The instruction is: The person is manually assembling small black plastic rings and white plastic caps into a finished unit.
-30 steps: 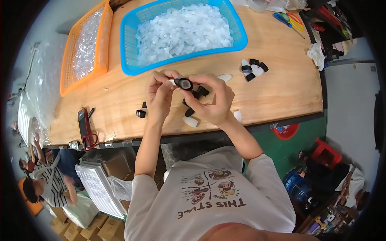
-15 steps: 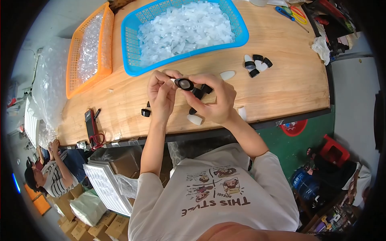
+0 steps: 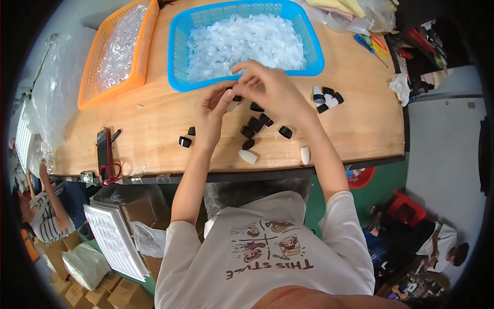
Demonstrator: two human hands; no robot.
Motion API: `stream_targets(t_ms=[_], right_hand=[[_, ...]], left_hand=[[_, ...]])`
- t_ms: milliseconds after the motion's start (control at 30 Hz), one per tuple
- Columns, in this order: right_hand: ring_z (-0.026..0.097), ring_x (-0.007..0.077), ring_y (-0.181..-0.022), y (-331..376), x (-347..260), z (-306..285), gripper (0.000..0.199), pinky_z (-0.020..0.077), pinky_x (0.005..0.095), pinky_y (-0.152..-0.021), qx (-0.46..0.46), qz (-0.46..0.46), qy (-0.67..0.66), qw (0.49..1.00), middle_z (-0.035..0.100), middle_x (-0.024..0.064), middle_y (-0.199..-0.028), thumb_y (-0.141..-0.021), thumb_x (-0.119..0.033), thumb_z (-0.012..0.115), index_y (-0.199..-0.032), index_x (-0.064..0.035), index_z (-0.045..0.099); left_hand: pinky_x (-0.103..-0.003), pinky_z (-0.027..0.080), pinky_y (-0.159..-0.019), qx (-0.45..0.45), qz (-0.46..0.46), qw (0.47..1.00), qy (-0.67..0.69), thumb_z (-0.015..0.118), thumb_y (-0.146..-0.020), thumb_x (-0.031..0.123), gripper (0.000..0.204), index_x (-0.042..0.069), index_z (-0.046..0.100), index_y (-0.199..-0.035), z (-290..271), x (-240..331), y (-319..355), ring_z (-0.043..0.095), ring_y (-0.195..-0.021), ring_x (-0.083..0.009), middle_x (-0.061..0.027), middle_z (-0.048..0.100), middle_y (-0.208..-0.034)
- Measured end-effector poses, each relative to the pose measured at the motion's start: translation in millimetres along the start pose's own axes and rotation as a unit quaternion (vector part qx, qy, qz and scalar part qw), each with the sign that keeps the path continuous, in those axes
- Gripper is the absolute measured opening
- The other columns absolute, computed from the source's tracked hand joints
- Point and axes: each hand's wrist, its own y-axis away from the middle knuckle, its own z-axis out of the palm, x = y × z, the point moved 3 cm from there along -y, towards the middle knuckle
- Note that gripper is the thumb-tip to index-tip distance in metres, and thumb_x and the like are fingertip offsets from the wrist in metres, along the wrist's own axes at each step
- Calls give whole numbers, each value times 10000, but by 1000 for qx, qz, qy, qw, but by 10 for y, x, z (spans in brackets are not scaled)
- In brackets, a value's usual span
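Observation:
Between my two hands is a small black cap [image 3: 237,98] with a whitish part below it. My left hand [image 3: 212,109] pinches it between thumb and fingers. From the other side, my right hand [image 3: 271,91] meets it with closed fingertips, its back partly over the near rim of the blue basket [image 3: 174,56]. Below the hands lies a loose group of black caps [image 3: 254,124]. A white oval piece [image 3: 248,156] lies near the table edge, and another white piece [image 3: 305,155] stands by my right forearm. One more black cap [image 3: 285,132] sits between them and the hands.
The blue basket holds many translucent pieces; an orange basket [image 3: 87,85] with clear pieces stands left. Black and white parts [image 3: 329,98] lie to the right. A phone [image 3: 104,149] lies at the table's left, scissors [image 3: 380,47] at far right. Other people sit at both sides.
Both hands have shifted up toward the blue basket, and the right hand has turned over more. The held cap's open ring no longer faces up. The view has also shifted slightly.

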Motion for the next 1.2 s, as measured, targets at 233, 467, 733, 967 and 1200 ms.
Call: stream_targets(t_ms=[233, 467, 733, 967, 1200], right_hand=[[662, 215, -745, -785, 613, -153, 144, 516, 326, -696, -56, -138, 367, 918, 690, 104, -826, -811, -82, 639, -946, -31, 644], [654, 239, -715, -946, 759, -60, 200, 504, 363, -643, -202, 47, 378, 902, 685, 110, -791, -728, -39, 653, -926, -27, 641], [551, 53, -648, -614, 374, -290, 270, 431, 211, -569, 71, -75, 176, 979, 608, 11, -733, -829, -22, 597, -1085, -86, 653], [619, 97, -749, 239, -2, -120, 146, 473, 210, -645, 219, -76, -92, 968, 688, 75, -866, -786, 51, 679, -917, -9, 653], [631, 204, -757, 436, -108, -32, 193, 491, 295, -672, 185, -273, 47, 943, 679, 105, -880, -738, 98, 682, -882, -26, 651]], left_hand=[[-290, 513, -743, -29, -5, 996, 84, 581, -943, 152, 227, 6, 593, -1117, -131, -8, -36, 642, -842, -181, -112, 661, -937], [-272, 509, -731, -143, 21, 972, 187, 656, -889, 155, 240, 5, 648, -1076, -102, 31, 15, 630, -807, -154, -106, 678, -938], [-291, 522, -801, -134, 21, 981, 140, 712, -824, 69, 262, -4, 659, -1070, -49, 108, 70, 627, -908, -150, -106, 677, -994], [-315, 496, -820, -79, 247, 955, -144, 799, -702, 62, 350, 18, 667, -1024, -27, 224, 86, 638, -925, -201, -92, 683, -975], [-336, 478, -778, -23, 296, 928, -225, 822, -664, 110, 327, 34, 668, -942, 16, 259, 129, 627, -881, -248, -90, 683, -937]])
